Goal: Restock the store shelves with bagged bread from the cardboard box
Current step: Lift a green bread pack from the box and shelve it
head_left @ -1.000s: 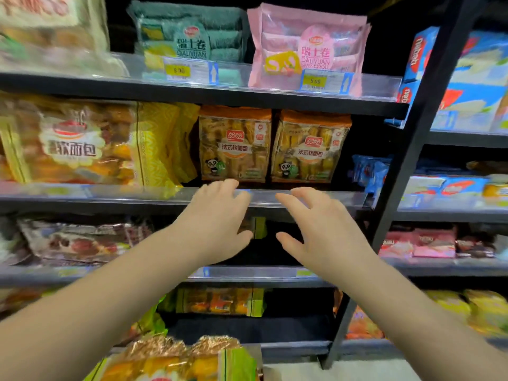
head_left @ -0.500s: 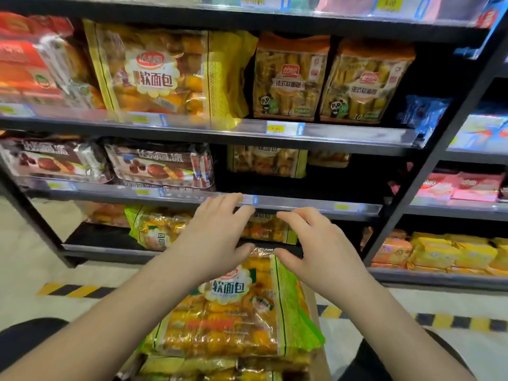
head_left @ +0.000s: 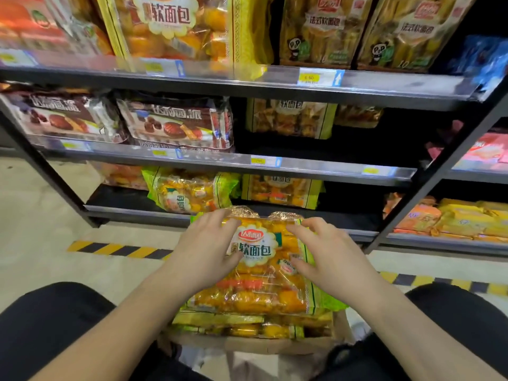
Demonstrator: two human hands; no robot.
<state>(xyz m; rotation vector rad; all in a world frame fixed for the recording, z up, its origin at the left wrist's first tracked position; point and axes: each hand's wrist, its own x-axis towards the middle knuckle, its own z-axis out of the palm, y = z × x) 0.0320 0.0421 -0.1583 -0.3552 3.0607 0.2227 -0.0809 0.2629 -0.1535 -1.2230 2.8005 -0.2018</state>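
The person's gaze has dropped from the shelves to the cardboard box (head_left: 286, 343) at six o'clock; left hand (head_left: 204, 254) and right hand (head_left: 331, 259), fingers spread, now rest on the top bread bag (head_left: 258, 270), not yet gripped, so the next pickup looks imminent

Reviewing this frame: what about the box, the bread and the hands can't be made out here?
- Cardboard box, head view: how many bags are left; the top bread bag covers the stack.
- Left hand and right hand: whether they grip the bag or only rest on it.
- Price tags: print too small and blurred.
- Top shelf bags: cut off by the upper edge.
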